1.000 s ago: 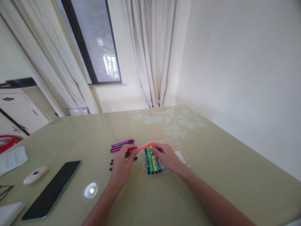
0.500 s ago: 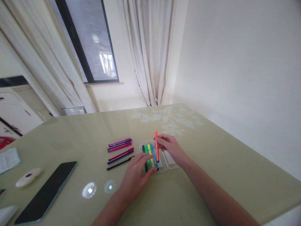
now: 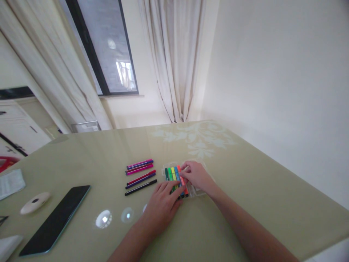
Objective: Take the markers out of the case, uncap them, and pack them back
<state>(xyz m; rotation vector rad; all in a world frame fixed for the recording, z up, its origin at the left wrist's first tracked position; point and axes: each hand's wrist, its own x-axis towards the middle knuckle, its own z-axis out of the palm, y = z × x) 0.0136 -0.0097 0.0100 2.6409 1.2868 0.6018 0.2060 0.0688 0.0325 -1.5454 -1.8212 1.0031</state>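
Note:
A clear plastic case (image 3: 163, 172) lies on the table with a row of markers in it: dark green, green, yellow (image 3: 173, 174), blue (image 3: 176, 173) and orange. My right hand (image 3: 197, 174) pinches the orange marker (image 3: 182, 178), which lies at the right end of the row beside the blue one. Across the lower part of the row rests my left hand (image 3: 165, 198), fingers stretched out and thumb apart, covering some of the markers. Left of the case, several pink, red, purple and black markers (image 3: 141, 187) lie loose on the table.
On the left of the table (image 3: 109, 153) are a dark tablet or phone (image 3: 56, 220), a white oval object (image 3: 35, 203) and a folded whitish sheet (image 3: 11, 183). A white wall (image 3: 272, 91) runs along the right, with curtains (image 3: 174, 65) behind.
My right hand has lowered the orange marker from upright above the case down into the row beside the blue one. My left hand has shifted slightly, still over the markers.

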